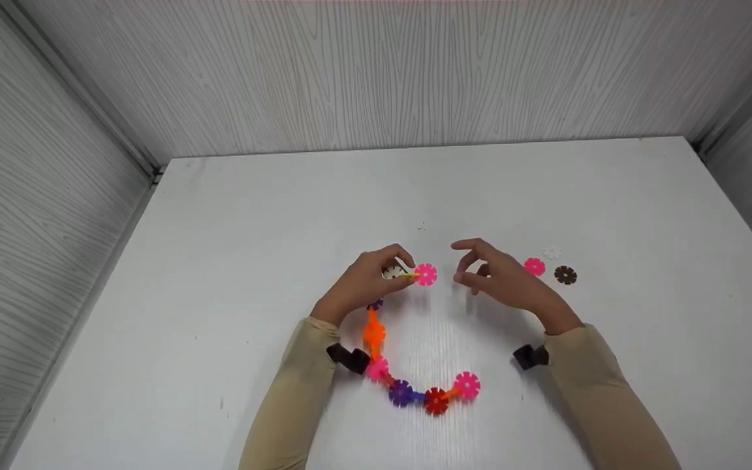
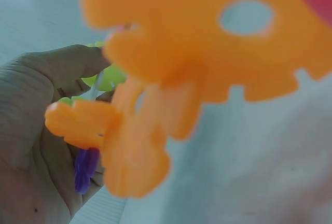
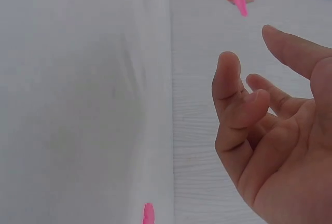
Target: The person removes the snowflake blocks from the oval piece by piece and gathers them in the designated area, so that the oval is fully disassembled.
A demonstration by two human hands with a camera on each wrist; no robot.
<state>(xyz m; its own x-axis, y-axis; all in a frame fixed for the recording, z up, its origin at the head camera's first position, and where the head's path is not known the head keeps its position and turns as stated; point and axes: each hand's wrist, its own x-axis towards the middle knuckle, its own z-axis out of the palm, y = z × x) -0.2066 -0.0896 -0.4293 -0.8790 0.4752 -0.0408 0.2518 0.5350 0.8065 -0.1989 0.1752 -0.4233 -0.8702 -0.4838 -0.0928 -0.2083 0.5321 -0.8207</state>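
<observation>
My left hand point(image 1: 364, 279) pinches a yellow notched disc point(image 1: 407, 275) between thumb and fingers. A pink notched disc point(image 1: 425, 267) is joined to it and juts out to the right. From beneath this hand a curved chain of interlocked plastic discs runs down and round, with orange point(image 1: 374, 334), purple point(image 1: 400, 393) and red discs point(image 1: 436, 406), ending at a pink disc point(image 1: 467, 380). Large orange discs point(image 2: 171, 47) fill much of the left wrist view. My right hand point(image 1: 505, 279) hovers to the right of the joined pink disc, fingers loosely bent, holding nothing.
Beyond the right hand lie three loose discs: pink point(image 1: 534, 266), brown point(image 1: 566, 269) and white point(image 1: 552, 252). They rest on a white table point(image 1: 271, 215). Wood-grain panels point(image 1: 376, 72) stand behind it and at both sides.
</observation>
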